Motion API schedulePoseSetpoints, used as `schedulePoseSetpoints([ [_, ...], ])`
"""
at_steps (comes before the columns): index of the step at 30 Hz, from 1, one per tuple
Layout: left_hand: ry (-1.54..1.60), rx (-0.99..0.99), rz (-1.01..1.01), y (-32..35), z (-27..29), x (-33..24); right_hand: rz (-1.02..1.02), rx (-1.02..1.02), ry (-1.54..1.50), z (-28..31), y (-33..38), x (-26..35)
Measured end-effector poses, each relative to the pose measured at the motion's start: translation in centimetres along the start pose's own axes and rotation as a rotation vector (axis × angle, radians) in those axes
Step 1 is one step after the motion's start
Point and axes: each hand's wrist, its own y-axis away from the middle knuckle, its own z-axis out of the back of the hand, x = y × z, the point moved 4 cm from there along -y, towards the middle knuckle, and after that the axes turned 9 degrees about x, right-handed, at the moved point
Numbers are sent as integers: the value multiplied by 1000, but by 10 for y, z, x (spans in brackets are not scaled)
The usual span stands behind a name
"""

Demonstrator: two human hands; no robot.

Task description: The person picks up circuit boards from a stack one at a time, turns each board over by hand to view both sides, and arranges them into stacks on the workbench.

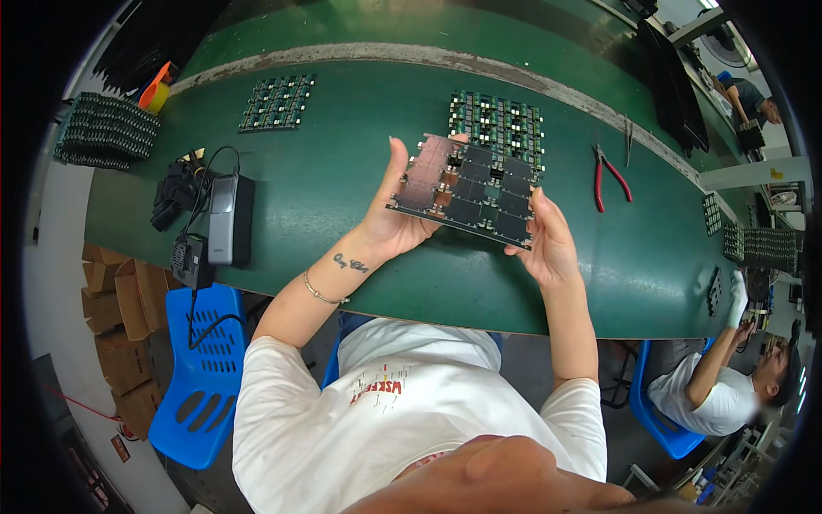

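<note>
Green felt worktop (342, 206): matte, carries everything.
Panel: flat rectangular circuit-board panel (467, 188) with dark square modules and coppery bare patches, held tilted above worktop.
Left hand (396, 218): fingers clasping panel's left edge.
Right hand (548, 244): gripping its right edge.
Nearby: red-handled metal pliers (610, 178).

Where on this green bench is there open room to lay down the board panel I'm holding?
Bare green mat lies under the held panel, between the grey power adapter and the red-handled pliers. Another open strip runs between the two green board panels farther back. Crowded: the left end with black cables, and the right end with board stacks.
</note>
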Motion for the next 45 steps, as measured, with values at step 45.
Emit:
schedulePoseSetpoints([
  [45,158,161,120,11,-3,10,346,-764,2483,129,33,108],
])
